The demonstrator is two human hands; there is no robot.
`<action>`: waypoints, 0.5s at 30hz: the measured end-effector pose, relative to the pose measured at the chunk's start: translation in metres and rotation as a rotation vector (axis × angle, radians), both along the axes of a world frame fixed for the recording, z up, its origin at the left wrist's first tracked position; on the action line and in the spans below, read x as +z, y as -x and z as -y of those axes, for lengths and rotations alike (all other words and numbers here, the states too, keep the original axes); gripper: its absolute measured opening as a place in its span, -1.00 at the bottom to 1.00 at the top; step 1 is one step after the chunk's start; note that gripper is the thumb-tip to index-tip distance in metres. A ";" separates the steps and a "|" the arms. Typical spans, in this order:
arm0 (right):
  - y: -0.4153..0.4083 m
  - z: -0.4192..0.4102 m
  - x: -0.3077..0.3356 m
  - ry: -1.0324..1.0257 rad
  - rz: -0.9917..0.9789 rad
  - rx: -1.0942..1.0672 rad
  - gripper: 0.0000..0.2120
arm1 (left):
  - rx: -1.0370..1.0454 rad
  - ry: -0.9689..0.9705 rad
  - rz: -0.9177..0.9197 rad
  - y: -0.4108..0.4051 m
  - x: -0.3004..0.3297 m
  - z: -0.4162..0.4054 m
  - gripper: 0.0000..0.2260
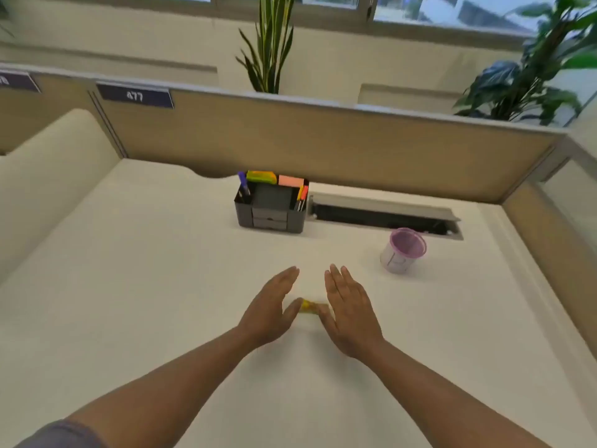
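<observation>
Black organiser (269, 218) holds pens (244, 185) and notes (290, 181), yellow item (310, 308) lies nearer

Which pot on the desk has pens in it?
The black organizer: pens stick up at both its ends. The purple-rimmed cup has none sticking out.

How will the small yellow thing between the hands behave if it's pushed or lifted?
Probably very light: the small yellow thing is tiny beside the left hand and right hand. It lies low on the smooth desk, so a push likely slides it rather than tips it. It is too blurred to tell stiff from floppy.
</observation>
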State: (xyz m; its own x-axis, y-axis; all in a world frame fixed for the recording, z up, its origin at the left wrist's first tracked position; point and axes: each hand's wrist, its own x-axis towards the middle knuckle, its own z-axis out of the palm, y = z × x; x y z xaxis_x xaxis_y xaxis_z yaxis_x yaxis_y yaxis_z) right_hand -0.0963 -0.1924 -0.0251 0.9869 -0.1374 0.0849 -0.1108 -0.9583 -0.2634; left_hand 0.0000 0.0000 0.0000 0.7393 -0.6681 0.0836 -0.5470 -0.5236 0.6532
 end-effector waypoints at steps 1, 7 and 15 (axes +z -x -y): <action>0.001 0.000 -0.006 -0.010 -0.041 0.024 -0.34 | 0.005 0.015 -0.047 -0.001 -0.009 0.000 -0.43; 0.007 -0.001 -0.037 -0.251 -0.166 0.048 -0.32 | 0.026 0.024 -0.189 -0.001 -0.039 0.001 -0.42; -0.010 0.002 -0.038 -0.524 -0.129 -0.124 -0.39 | 0.071 -0.021 -0.232 -0.010 -0.063 0.010 -0.49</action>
